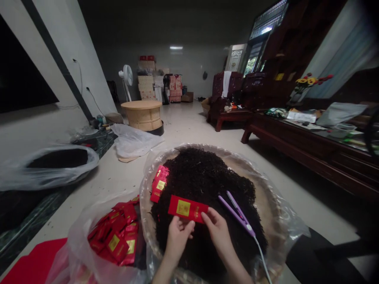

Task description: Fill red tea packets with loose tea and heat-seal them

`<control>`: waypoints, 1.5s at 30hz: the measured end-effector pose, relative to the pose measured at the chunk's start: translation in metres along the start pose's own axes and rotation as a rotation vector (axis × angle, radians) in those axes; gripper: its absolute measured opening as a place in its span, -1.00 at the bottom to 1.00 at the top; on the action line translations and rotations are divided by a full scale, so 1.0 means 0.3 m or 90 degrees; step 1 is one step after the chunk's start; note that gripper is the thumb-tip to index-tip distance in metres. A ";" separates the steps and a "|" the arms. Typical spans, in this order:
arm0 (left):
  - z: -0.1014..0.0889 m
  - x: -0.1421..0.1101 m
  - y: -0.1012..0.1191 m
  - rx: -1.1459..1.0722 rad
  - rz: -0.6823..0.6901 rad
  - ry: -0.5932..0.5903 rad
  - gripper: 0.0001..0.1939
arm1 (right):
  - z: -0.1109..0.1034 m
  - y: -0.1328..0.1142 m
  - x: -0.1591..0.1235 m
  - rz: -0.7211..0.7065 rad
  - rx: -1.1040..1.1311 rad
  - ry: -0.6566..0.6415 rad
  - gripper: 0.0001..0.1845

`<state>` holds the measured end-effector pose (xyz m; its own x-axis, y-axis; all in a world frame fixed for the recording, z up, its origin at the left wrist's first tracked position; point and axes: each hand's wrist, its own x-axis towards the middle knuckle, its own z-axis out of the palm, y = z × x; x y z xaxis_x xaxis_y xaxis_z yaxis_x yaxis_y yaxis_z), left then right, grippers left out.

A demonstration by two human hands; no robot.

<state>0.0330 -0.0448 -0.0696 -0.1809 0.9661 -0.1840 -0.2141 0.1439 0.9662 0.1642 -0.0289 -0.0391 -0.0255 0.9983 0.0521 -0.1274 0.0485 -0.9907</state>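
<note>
The left hand (178,240) and the right hand (217,232), fingers closed narrow, pinch one red packet (187,208) above one heap of dark tea leaves (204,177) (one purple flat iron (237,216) lies on it, just beside the right hand).

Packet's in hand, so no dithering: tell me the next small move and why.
Probably pinch the red packet open between the left hand and right hand, since both hold it flat right over the loose dark tea leaves, with the purple flat iron lying within reach on the heap.
</note>
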 end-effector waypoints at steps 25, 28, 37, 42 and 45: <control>-0.034 -0.027 0.069 0.138 0.007 0.011 -0.60 | -0.027 0.057 -0.028 -0.500 -0.589 0.208 -0.57; -0.031 -0.032 0.068 0.145 0.016 0.010 -0.62 | -0.042 0.044 -0.021 -0.523 -0.626 0.261 -0.68; -0.029 -0.043 0.061 0.240 0.065 0.014 -0.71 | -0.062 0.024 -0.009 -0.513 -0.559 0.148 -0.89; -0.034 -0.040 0.052 0.308 0.107 -0.067 -0.68 | -0.072 -0.018 -0.016 -0.460 -0.540 0.058 -0.82; -0.048 -0.028 0.062 0.362 0.111 -0.102 -0.48 | -0.088 -0.034 -0.023 -0.472 -0.540 0.018 -0.83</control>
<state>0.0166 -0.0533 -0.0527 -0.0110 0.9996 -0.0273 0.3586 0.0295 0.9330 0.1918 -0.0353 -0.0328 -0.2001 0.7136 0.6714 0.6138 0.6254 -0.4818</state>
